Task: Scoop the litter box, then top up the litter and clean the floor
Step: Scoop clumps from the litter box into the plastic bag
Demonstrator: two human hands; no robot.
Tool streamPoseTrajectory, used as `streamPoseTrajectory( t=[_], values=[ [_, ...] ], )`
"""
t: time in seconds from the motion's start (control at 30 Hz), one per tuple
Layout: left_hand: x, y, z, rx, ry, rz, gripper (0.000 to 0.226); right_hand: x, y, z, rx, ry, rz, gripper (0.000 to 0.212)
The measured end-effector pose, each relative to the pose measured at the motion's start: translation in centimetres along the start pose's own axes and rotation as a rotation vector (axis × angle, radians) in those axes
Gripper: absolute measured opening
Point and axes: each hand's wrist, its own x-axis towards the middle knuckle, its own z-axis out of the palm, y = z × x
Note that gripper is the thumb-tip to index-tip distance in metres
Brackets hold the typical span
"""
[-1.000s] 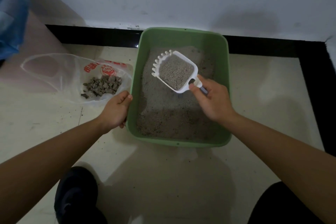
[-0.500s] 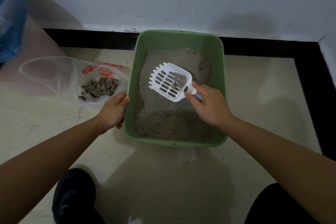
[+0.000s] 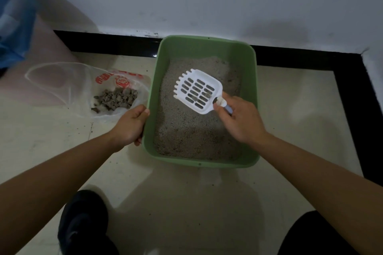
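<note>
Your right grip [image 3: 240,119] curled round scoop [image 3: 196,91] handle; scoop over litter [image 3: 186,136] in litter box [image 3: 199,164], few clumps [image 3: 206,95] on slots. Your left grip [image 3: 130,126] clasps box's left rim. Hold scoop level, carry low to bag [image 3: 62,80] beside box, tip there.

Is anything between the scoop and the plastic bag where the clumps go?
Yes: the litter box's left wall and the left hand gripping it lie between the scoop and the plastic bag; nothing else visible.
</note>
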Motion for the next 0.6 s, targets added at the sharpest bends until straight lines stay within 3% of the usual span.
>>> streamPoseTrajectory(
  t=[0.1, 0.17, 0.27, 0.33, 0.4, 0.43, 0.5, 0.6],
  values=[
    [-0.1, -0.9, 0.0, -0.086, 0.011, -0.03, 0.039, -0.2, -0.1, 0.2, -0.023, -0.017, -0.005, 0.032],
    [-0.1, -2.1, -0.4, -0.096, 0.131, -0.041, 0.041, -0.2, -0.1, 0.3, -0.016, -0.016, -0.001, 0.033],
    [0.1, -5.0, -2.4, 0.409, 0.402, 0.077, 0.037, -0.3, -0.2, 0.4, -0.019, -0.024, -0.007, 0.033],
    [0.0, -6.5, -4.2, 0.697, 0.447, 0.083, 0.054, -0.4, -0.3, 0.4, -0.007, -0.057, 0.002, 0.031],
    [0.0, -7.6, -5.7, 0.833, 0.459, 0.028, 0.06, -0.7, -0.4, 0.5, 0.001, -0.089, 0.009, 0.03],
    [0.1, -8.0, -6.2, 0.879, 0.467, 0.032, 0.05, -0.8, -0.6, 0.5, 0.014, -0.097, 0.02, 0.03],
    [0.0, -8.7, -6.9, 0.973, 0.491, 0.135, 0.023, -0.4, -1.7, 0.5, 0.053, -0.099, 0.036, 0.029],
    [-0.2, -9.0, -7.1, 1.089, 0.443, 0.303, 0.028, 2.2, -5.2, 1.4, 0.094, -0.062, 0.027, 0.03]
  ],
)
